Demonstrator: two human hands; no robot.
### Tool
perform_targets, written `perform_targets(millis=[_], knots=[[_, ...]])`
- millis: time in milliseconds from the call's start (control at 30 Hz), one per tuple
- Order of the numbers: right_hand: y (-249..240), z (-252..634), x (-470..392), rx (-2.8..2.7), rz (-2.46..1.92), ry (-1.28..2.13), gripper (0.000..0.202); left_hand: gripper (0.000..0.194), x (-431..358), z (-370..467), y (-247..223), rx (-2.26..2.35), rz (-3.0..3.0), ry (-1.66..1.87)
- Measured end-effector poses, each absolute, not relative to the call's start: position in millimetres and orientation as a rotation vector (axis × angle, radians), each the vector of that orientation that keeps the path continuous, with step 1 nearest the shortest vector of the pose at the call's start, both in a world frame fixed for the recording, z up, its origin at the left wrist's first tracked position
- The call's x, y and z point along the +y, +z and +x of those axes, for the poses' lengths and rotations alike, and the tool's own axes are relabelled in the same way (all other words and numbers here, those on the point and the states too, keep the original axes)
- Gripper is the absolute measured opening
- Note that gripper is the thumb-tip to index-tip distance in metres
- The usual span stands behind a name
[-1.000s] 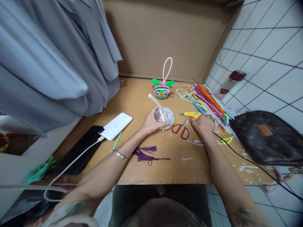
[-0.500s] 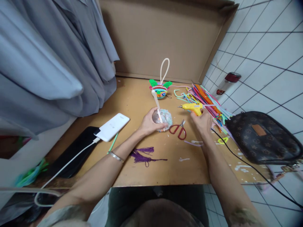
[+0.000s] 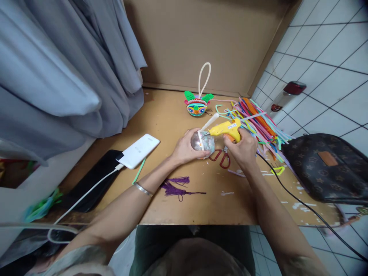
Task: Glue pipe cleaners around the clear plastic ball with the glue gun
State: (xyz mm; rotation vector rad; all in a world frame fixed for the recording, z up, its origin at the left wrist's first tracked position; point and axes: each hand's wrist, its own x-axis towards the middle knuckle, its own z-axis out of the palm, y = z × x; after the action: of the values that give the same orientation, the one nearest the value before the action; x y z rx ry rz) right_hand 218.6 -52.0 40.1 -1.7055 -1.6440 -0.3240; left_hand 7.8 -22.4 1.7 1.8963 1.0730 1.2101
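My left hand (image 3: pixel 184 148) is wrapped around a clear ball (image 3: pixel 207 145) that is partly covered in pale blue and white. A white fuzzy strip (image 3: pixel 212 121) crosses the ball, its free end sticking up and to the right. In my right hand (image 3: pixel 243 147) is a yellow glue gun (image 3: pixel 225 129), gripped by the handle with its nozzle at the top of the ball beside the strip. Whether the tip touches is too small to tell. Red-handled scissors (image 3: pixel 225 160) lie just under the gun, partly hidden by the ball and right hand.
Behind the ball stands a colourful animal-face ornament (image 3: pixel 197 108) with a white loop. Pipe cleaners (image 3: pixel 255 119) are heaped at right, near a brown bag (image 3: pixel 327 168) and a bottle (image 3: pixel 284 99). Purple tassels (image 3: pixel 174 188) lie in front. A white power bank (image 3: pixel 139 150) and black cord (image 3: pixel 287 188) flank my arms.
My right hand has brought the glue gun left to the ball. The ball has turned slightly in my left hand, and the strip's free end now leans right instead of left.
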Motion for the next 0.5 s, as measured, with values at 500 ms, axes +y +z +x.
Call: perform_targets(millis=[500], knots=[[39.0,215.2,-54.1,-1.659,-1.679,-0.34,0.024,0.079,-25.1,7.1,7.0,1.092,1.838,1.187]])
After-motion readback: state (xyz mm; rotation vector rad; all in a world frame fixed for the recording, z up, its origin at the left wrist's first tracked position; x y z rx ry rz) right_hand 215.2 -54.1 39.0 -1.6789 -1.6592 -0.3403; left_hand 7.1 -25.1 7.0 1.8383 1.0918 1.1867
